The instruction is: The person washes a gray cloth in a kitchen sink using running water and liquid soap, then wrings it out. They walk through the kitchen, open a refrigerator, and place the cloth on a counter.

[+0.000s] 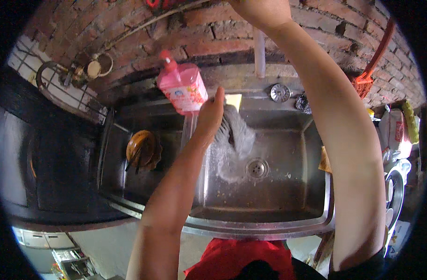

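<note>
My left hand (212, 115) grips a wet grey cloth (236, 134), which hangs over the right basin of a stainless steel double sink (280, 189). Water splashes below the cloth, left of the drain strainer (257, 168). Just left of this hand, a pink pump bottle (183, 87) stands at the sink's back edge, and something pale yellow (233, 101) shows behind the hand. My right hand (264, 12) is raised to the top rim of the picture, in front of the brick wall; its fingers are cut off, so what it touches is hidden.
Orange-brown bowls (141, 148) with dark utensils lie in the left basin. A metal sink strainer (280, 92) rests on the back ledge. A white pipe (259, 52) runs down the wall. An orange-handled brush (364, 82) hangs at right, above bags and a rack with white dishes.
</note>
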`<action>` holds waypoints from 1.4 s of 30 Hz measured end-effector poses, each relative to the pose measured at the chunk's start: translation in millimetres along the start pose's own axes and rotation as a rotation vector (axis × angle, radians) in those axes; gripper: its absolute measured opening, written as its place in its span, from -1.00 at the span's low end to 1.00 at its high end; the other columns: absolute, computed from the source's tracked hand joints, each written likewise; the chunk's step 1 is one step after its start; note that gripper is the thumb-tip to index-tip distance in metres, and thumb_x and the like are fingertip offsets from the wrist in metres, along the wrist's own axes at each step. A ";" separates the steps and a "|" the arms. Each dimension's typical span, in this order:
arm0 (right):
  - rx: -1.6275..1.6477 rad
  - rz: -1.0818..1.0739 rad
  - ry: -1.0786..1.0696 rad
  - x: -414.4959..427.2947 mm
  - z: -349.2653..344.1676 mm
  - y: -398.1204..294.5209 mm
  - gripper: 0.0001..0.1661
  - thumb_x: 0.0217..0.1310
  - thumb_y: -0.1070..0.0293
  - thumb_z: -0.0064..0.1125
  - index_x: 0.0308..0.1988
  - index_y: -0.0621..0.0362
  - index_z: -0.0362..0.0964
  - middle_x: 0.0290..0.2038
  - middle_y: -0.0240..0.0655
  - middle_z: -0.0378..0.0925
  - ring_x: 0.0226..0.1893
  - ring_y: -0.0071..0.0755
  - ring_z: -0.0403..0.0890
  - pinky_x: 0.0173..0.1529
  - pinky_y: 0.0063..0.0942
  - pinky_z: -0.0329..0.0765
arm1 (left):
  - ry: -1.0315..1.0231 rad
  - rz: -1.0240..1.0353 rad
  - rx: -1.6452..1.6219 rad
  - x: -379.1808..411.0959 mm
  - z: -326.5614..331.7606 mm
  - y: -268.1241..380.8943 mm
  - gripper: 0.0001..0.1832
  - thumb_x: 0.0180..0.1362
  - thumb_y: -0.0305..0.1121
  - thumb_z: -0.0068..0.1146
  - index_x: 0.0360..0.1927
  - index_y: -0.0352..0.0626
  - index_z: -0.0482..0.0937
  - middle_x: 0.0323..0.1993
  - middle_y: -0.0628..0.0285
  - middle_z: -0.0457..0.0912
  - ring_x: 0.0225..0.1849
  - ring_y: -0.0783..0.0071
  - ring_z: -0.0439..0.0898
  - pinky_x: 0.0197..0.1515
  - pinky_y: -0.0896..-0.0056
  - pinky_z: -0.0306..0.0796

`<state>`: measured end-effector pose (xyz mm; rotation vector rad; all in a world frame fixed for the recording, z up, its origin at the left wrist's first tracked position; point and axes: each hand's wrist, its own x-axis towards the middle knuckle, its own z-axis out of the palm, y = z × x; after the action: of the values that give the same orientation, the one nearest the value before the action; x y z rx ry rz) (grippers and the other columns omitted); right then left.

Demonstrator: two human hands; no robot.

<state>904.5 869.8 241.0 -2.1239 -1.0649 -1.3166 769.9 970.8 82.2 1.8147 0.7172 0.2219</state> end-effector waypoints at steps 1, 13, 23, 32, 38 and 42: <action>-0.047 -0.014 -0.028 7.0 5.1 5.9 -0.66 0.03 0.26 -0.13 -0.14 0.08 0.22 0.07 -0.08 0.12 0.02 -0.07 0.19 0.01 -0.21 0.17 | 0.048 -0.008 -0.189 -5.2 8.0 -1.4 -0.29 0.00 0.15 -0.17 0.05 -0.25 0.20 0.01 0.15 0.27 0.00 0.43 0.25 0.00 0.40 0.17; 1.147 0.869 -0.038 -38.5 53.4 98.1 -0.17 0.00 -0.31 -0.40 0.11 0.06 0.00 0.10 -0.22 0.11 0.09 -0.21 0.11 0.10 -0.17 0.02 | -0.538 -0.189 -0.980 36.1 47.1 -25.5 -0.71 -0.05 -0.20 0.11 -0.27 -0.09 0.40 -0.33 0.34 0.45 -0.27 0.50 0.43 -0.16 0.39 0.33; 1.027 1.292 -0.713 -205.3 66.4 -35.7 -0.38 0.06 -0.02 -0.14 -0.03 0.25 0.16 -0.17 -0.03 0.38 -0.11 -0.07 0.39 -0.08 -0.37 0.31 | 0.261 0.226 -0.680 80.7 101.7 -34.4 -0.79 0.07 -0.31 -0.09 -0.27 -0.17 0.43 -0.34 0.31 0.43 -0.28 0.51 0.37 -0.19 0.56 0.24; 0.757 0.906 -0.419 -222.3 93.9 -71.0 -0.43 0.15 0.04 -0.34 0.10 0.11 -0.02 0.03 0.03 0.12 0.07 -0.09 0.16 0.14 -0.28 0.06 | -0.954 0.289 -0.785 62.2 71.7 -14.2 -0.49 0.08 0.03 -0.30 0.02 -0.05 0.25 -0.27 0.23 0.38 -0.18 0.41 0.37 -0.06 0.40 0.22; 0.782 1.023 -0.320 -213.1 84.3 -29.8 -0.46 0.09 0.15 -0.19 0.03 0.21 0.06 0.04 -0.06 0.14 0.07 -0.05 0.14 0.14 -0.39 0.08 | -0.312 -0.039 -0.898 44.7 119.9 -6.8 -0.45 0.08 0.05 -0.31 0.03 -0.11 0.24 -0.17 0.22 0.36 -0.12 0.39 0.36 -0.05 0.40 0.22; 0.983 1.108 -0.265 -209.3 88.1 -38.4 -0.45 0.08 0.09 -0.21 0.04 0.10 0.04 0.06 -0.09 0.13 0.07 -0.05 0.16 0.10 -0.24 0.12 | -0.343 -0.004 -0.927 35.7 111.1 1.4 -0.42 0.07 0.08 -0.31 0.05 -0.12 0.23 -0.11 0.21 0.33 -0.08 0.39 0.34 -0.03 0.40 0.20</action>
<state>870.0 873.1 13.3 -1.5973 -0.2956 0.0517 852.4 902.4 36.0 0.9253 0.2827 0.1884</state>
